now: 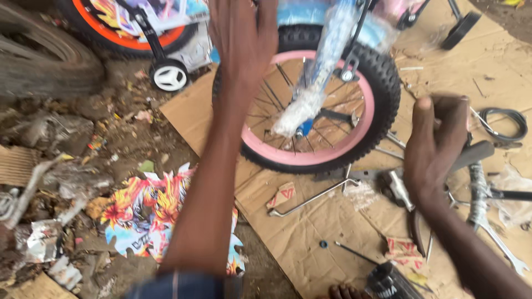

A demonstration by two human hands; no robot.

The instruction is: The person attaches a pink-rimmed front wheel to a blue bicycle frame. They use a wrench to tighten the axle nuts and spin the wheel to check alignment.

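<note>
head view, and we're using the pink-rimmed wheel (310, 105) as our landmark. far left of it there's litter and scraps on the dirt, then a torn colourful printed card (147, 213) lying down-left of the wheel. up-left of it sits a small white training wheel (169, 76) under an orange-rimmed wheel (127, 27).

our left hand (244, 33) is stretched up over the wheel's top-left edge, fingers spread apart, and we can't tell if it's actually touching the tyre. the plastic-wrapped frame tube (324, 66) runs down across the spokes.

right of the wheel, our right hand (435, 141) is curled around a grey handle (471, 156), thumb up, looks clamped on it. below that lie a bent metal rod (310, 199) and a spanner (499, 243) on the cardboard (310, 249), with a coiled black cable (504, 124) further right.

our worry: the bike looks propped, so a loose left hand could let the wheel tip onto the tools, and small parts could roll off the cardboard into the litter.
</note>
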